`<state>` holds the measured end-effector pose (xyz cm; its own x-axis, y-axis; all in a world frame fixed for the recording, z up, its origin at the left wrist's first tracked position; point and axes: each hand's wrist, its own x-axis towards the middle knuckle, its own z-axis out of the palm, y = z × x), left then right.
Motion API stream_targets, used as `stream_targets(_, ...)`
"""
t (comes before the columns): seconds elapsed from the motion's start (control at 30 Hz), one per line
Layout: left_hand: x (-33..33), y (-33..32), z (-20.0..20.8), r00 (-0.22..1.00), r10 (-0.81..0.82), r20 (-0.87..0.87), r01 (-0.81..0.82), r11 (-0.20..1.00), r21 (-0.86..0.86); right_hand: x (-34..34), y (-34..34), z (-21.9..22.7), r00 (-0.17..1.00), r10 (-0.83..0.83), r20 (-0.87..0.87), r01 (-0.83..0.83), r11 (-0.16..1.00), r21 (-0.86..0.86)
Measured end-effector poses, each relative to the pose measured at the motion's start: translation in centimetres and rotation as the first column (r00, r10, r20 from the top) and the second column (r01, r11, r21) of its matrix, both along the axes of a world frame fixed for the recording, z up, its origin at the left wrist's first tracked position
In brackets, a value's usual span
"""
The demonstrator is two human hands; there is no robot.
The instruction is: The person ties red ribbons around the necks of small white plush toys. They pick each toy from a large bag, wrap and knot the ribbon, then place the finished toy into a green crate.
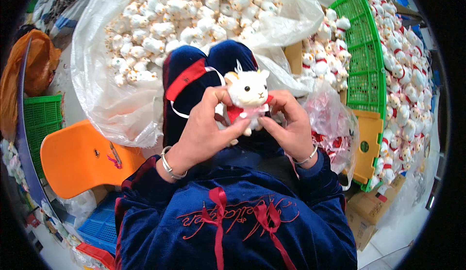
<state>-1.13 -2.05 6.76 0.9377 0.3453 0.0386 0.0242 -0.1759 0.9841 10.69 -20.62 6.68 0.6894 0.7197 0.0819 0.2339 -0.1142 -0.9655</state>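
Observation:
A small white plush goat (pixel 247 88), with dark eyes and pale yellow horns, sits upright above my lap. It wears a red cape (pixel 235 112) and a pink bow (pixel 253 111) at its neck. My left hand (pixel 208 119) is closed on the toy's left side, its thumb just under the bow. On the other side my right hand (pixel 290 124) pinches the edge of the cape near the bow; its exact fingertip contact is partly hidden. A red fabric strip (pixel 187 79) with white bands lies over my blue velvet trousers (pixel 187 59).
Ahead lies a clear plastic sheet (pixel 90 75) heaped with white plush toys (pixel 165 29). At right, a green crate (pixel 364 51) borders more toys wearing red (pixel 405 85). A plastic bag of red and pink pieces (pixel 332 119) is close by. An orange chair (pixel 80 158) holds small tools.

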Motion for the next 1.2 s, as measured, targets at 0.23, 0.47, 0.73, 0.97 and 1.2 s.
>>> stream_targets(0.23, 1.1, 4.0, -5.2, 0.992, 0.126, -0.003, -0.122, 0.965, 0.231, 2.2, 7.5, -3.4, 0.990, 0.018, -0.137, -0.036, 0.991, -0.130)
stream_targets(0.47, 0.6, 5.5, -5.2, 0.983, 0.177, 0.040, -0.181, 0.973, 0.143, 2.0, 8.8, -4.4, 0.967, 0.052, -0.249, -0.076, 0.993, -0.090)
stream_targets(0.73, 0.2, 6.7, -6.5, 0.980, 0.196, 0.042, -0.196, 0.981, -0.005, 1.9, 11.2, -4.1, 0.999, 0.042, -0.026, -0.046, 0.988, -0.145)
stream_targets(0.97, 0.2, 6.9, -6.9, 0.897, 0.402, 0.182, -0.401, 0.915, -0.045, 1.2, 11.7, -3.6, 0.999, 0.022, 0.030, -0.018, 0.992, -0.121)
stream_targets(1.2, 0.4, 7.5, -5.4, 0.950, 0.274, -0.150, -0.293, 0.948, -0.125, 1.0, 11.8, -3.6, 0.991, 0.059, 0.118, -0.047, 0.994, -0.102)
